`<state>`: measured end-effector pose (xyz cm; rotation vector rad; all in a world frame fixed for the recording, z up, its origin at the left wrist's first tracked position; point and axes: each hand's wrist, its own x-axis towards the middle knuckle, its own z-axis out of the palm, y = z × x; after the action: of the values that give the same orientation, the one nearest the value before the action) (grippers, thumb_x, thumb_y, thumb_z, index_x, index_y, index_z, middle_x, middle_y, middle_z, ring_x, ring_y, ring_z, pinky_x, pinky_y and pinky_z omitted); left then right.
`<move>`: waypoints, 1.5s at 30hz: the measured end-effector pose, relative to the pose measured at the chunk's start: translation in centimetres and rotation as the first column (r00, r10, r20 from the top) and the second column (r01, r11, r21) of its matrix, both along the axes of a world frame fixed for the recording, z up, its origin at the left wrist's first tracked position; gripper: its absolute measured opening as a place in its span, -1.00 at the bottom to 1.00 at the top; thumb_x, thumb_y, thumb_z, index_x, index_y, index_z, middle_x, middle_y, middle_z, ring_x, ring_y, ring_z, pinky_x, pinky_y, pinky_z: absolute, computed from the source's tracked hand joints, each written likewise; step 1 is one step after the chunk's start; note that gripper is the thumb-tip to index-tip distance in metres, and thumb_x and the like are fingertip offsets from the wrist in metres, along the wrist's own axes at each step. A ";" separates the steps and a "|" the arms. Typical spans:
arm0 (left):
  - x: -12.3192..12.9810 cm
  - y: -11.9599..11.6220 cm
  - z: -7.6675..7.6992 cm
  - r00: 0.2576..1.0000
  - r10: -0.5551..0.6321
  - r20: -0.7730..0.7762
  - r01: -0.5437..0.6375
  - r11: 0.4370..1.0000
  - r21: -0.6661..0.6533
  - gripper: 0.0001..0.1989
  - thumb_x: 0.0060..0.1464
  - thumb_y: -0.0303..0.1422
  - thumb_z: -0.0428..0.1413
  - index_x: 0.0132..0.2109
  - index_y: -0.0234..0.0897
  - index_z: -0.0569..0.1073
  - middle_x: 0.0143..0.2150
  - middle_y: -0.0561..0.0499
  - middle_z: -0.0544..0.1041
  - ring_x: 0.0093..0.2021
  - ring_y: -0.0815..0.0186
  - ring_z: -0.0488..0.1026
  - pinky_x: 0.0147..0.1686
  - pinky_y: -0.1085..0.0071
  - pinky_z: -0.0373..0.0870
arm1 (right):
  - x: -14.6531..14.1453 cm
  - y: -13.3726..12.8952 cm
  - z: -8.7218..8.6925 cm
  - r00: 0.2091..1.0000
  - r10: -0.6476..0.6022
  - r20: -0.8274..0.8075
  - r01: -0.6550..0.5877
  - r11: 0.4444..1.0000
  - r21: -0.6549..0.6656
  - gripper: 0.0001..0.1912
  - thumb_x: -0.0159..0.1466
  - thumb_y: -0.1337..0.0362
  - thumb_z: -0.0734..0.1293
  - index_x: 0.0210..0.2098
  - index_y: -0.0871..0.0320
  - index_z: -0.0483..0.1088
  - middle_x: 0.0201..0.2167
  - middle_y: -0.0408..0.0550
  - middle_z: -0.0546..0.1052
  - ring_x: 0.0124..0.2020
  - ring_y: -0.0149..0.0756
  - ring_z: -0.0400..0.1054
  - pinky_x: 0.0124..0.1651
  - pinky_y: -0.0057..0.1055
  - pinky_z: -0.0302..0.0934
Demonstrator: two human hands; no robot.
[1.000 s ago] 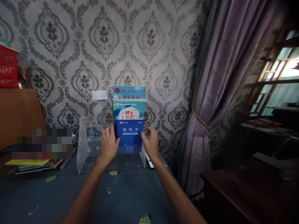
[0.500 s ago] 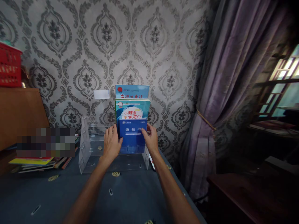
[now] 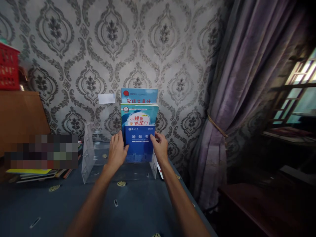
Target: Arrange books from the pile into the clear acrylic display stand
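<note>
Blue booklet (image 3: 140,149) stands upright in a clear rack (image 3: 87,154) on the worktop (image 3: 91,207), its place unchanged, suggesting it is seated. Right hand (image 3: 160,148) pinches its right edge; left hand (image 3: 116,151), loosely curled, braces the left.

Clear rack (image 3: 87,153), phone (image 3: 160,171) and stacked books (image 3: 37,174) rest on the blue-clothed table (image 3: 86,205).

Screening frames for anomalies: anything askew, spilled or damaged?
Only the book pile at left looks askew: edges splayed unevenly. Its top is pixelated, so unclear. The blue booklet between the hands looks upright; no spill or damage visible.
</note>
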<state>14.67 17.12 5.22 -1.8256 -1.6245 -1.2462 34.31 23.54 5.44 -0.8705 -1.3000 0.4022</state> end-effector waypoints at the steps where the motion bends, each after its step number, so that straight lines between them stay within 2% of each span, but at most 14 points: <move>1: 0.0 0.0 0.0 1.000 0.000 0.000 0.000 1.000 0.001 -0.29 0.11 -0.41 0.12 0.36 -0.35 0.08 0.19 -0.30 0.39 0.22 -0.09 0.31 0.19 -0.08 0.30 | 0.0 -0.1 0.0 1.000 0.003 0.003 -0.003 1.000 -0.001 -0.52 0.18 0.04 0.34 -0.04 0.21 0.56 -0.18 0.09 0.52 -0.14 -0.10 0.43 -0.07 -0.16 0.37; 6: 0.1 -0.2 0.2 1.000 -0.003 0.007 0.003 1.000 0.018 -0.29 0.11 -0.43 0.12 0.37 -0.34 0.08 0.17 -0.29 0.41 0.20 -0.10 0.32 0.19 -0.08 0.32 | 0.0 -0.3 0.2 1.000 0.005 0.022 -0.005 1.000 -0.009 -0.54 0.19 0.04 0.32 -0.06 0.21 0.57 -0.17 0.09 0.52 -0.12 -0.11 0.43 -0.05 -0.19 0.37; 14: 0.0 -0.5 0.3 1.000 -0.012 -0.009 0.012 1.000 0.002 -0.31 0.14 -0.43 0.11 0.36 -0.34 0.08 0.16 -0.28 0.40 0.20 -0.09 0.32 0.20 -0.06 0.32 | 0.0 -0.7 0.5 1.000 0.024 -0.012 -0.024 0.999 -0.026 -0.55 0.15 0.05 0.35 -0.12 0.22 0.58 -0.16 0.10 0.52 -0.11 -0.05 0.44 -0.02 -0.12 0.36; 24: 0.0 -0.9 0.4 0.999 0.033 -0.023 -0.034 0.999 -0.023 -0.32 0.12 -0.39 0.14 0.34 -0.36 0.10 0.21 -0.31 0.36 0.25 -0.12 0.29 0.18 -0.05 0.31 | 0.0 -0.3 0.2 1.000 -0.002 -0.025 0.001 1.000 -0.010 -0.48 0.14 -0.02 0.33 -0.09 0.25 0.56 -0.17 0.15 0.55 -0.14 -0.06 0.44 -0.10 -0.17 0.36; 32: -0.6 -0.9 0.7 1.000 -0.022 0.021 0.023 0.998 -0.050 -0.33 0.10 -0.34 0.18 0.31 -0.38 0.17 0.19 -0.30 0.38 0.23 -0.10 0.29 0.19 -0.02 0.30 | 0.2 -0.4 0.3 0.998 0.052 -0.033 -0.053 0.998 -0.025 -0.45 0.15 -0.03 0.34 -0.04 0.25 0.55 -0.14 0.13 0.57 -0.12 -0.08 0.44 -0.05 -0.16 0.35; 40: -0.9 -0.4 0.6 0.998 -0.045 0.052 0.048 0.997 -0.066 -0.37 0.08 -0.30 0.19 0.27 -0.35 0.25 0.13 -0.25 0.42 0.21 -0.07 0.27 0.16 -0.01 0.31 | 0.2 -0.7 0.3 0.999 0.024 -0.024 -0.024 1.000 -0.004 -0.47 0.15 -0.06 0.34 -0.13 0.25 0.58 -0.19 0.12 0.55 -0.13 -0.06 0.44 -0.07 -0.13 0.36; 45: -1.0 -0.1 0.4 0.997 -0.052 0.062 0.057 0.996 -0.070 -0.37 0.07 -0.30 0.19 0.27 -0.35 0.25 0.12 -0.24 0.43 0.19 -0.07 0.28 0.15 0.00 0.32 | 0.1 -0.6 0.3 1.000 0.018 -0.021 -0.018 1.000 -0.005 -0.44 0.15 -0.06 0.33 -0.11 0.29 0.57 -0.16 0.16 0.54 -0.12 -0.04 0.45 -0.07 -0.13 0.37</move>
<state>13.69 17.04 5.60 -1.9045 -1.6825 -1.2939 34.46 22.92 5.72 -0.8572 -1.2884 0.4284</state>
